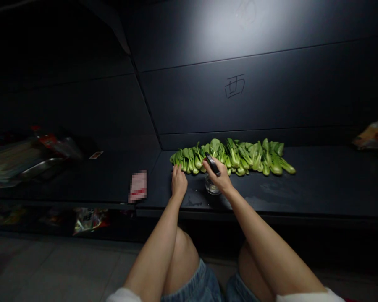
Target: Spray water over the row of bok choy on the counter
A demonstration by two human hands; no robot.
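Note:
A row of green bok choy [236, 157] lies along the back of a dark shelf [318, 184]. My left hand [178, 181] rests at the left end of the row, its fingers touching the leftmost heads and held together. My right hand [219, 175] is closed around a spray bottle [212, 178] with a black trigger head and a clear body, held just in front of the greens.
A small tag [138, 186] stands at the shelf edge left of my hands. Packaged goods and a metal tray [40, 165] lie on the left shelf. A bag [374, 134] sits at far right. My knees are below the shelf.

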